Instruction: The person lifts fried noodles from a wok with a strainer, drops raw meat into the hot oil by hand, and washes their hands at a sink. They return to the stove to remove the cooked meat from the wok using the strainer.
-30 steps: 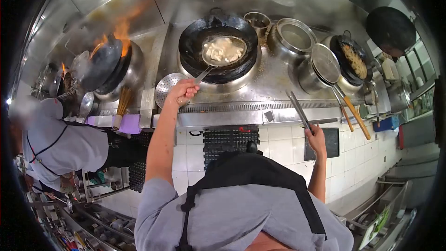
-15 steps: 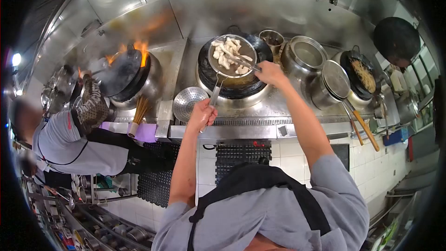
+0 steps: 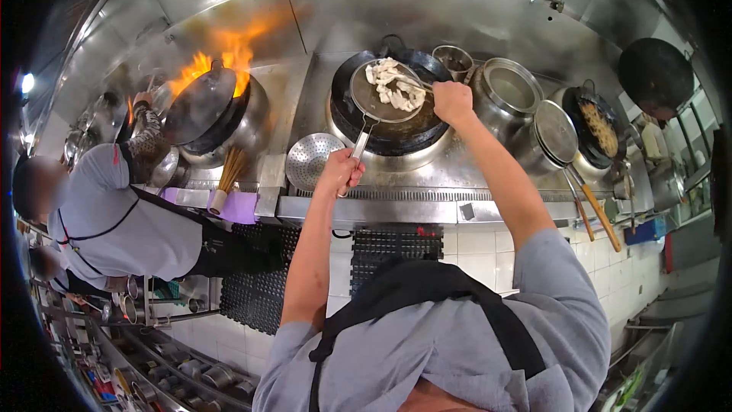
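Note:
My left hand (image 3: 342, 172) is closed around the metal handle of a round mesh strainer (image 3: 364, 104). The strainer is held over a black wok (image 3: 345, 80), with pale, white food pieces (image 3: 395, 85) lying in it, perhaps meat strips. Up at the strainer's right side, my right hand (image 3: 455, 103) grips metal tongs (image 3: 414, 82), whose tips reach in among the pieces. Dark liquid shows in the wok beneath. A perforated metal skimmer (image 3: 314, 160) rests on the stove just left of my left hand.
Flames (image 3: 236, 49) rise around a second wok (image 3: 202, 107) at left, where a co-worker (image 3: 126, 206) stands. A bamboo brush (image 3: 229, 175) lies near a purple cloth (image 3: 242, 208). Pots (image 3: 534, 149) and another wok (image 3: 576, 126) stand right, with long handles (image 3: 597, 214) jutting over the edge.
The white pieces have shifted in the strainer, and my right hand has moved slightly right and up with the tongs. Flames at the left wok have grown. The view has shifted a little.

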{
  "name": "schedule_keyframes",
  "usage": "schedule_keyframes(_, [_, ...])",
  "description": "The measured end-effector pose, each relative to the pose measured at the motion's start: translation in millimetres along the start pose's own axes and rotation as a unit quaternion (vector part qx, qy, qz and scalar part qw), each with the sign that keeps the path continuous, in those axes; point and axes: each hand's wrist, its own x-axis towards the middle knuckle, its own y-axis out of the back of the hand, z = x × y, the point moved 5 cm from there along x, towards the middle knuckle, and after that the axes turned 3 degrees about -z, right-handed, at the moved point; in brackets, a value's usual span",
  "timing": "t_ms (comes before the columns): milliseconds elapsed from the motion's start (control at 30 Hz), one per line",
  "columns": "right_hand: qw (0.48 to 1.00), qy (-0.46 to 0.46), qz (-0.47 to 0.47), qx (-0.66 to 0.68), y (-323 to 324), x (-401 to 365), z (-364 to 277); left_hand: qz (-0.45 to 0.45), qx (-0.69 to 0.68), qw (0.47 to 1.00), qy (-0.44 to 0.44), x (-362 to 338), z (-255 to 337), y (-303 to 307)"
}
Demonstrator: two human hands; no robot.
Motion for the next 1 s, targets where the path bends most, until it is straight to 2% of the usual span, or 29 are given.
schedule_keyframes(67, [0.999, 0.032, 0.029, -0.032, 9, -17, -25, 0.003, 0.032, 0.999, -0.001, 6, 5, -6])
schedule_keyframes(100, [0.996, 0.069, -0.027, -0.057, 10, -28, -36, 0.002, 0.025, 1.0, 0.001, 16, 2, -4])
schedule_keyframes(200, [0.992, 0.088, -0.078, -0.042, 9, -42, -36, 0.0, 0.003, 1.0, 0.003, 39, -10, 7])
schedule_keyframes(333, [0.989, 0.054, -0.124, -0.064, 13, -49, -14, -0.004, -0.038, 0.999, 0.004, 27, -7, 12])
schedule_keyframes(467, [0.999, -0.017, -0.04, 0.014, 34, -38, 12, 0.016, 0.015, 0.999, 0.032, 11, 5, 3])
schedule_keyframes(600, [0.992, 0.02, -0.122, -0.005, 24, -35, 9, -0.001, 0.024, 0.999, 0.023, 15, -6, 4])
schedule_keyframes(700, [0.995, -0.022, -0.082, 0.053, 31, -32, 23, -0.003, 0.035, 0.999, 0.018, 6, -3, -3])
schedule_keyframes(833, [0.987, -0.065, -0.09, 0.12, -17, 11, 32, 0.006, -0.001, 1.0, -0.002, -5, 2, -13])
schedule_keyframes(933, [0.988, -0.068, -0.098, 0.094, -33, 9, 26, 0.007, -0.002, 1.0, -0.006, -2, 6, -9])
schedule_keyframes(1000, [0.987, -0.027, -0.153, 0.051, -23, -10, 6, 0.023, 0.006, 1.0, 0.002, -4, 0, -6])
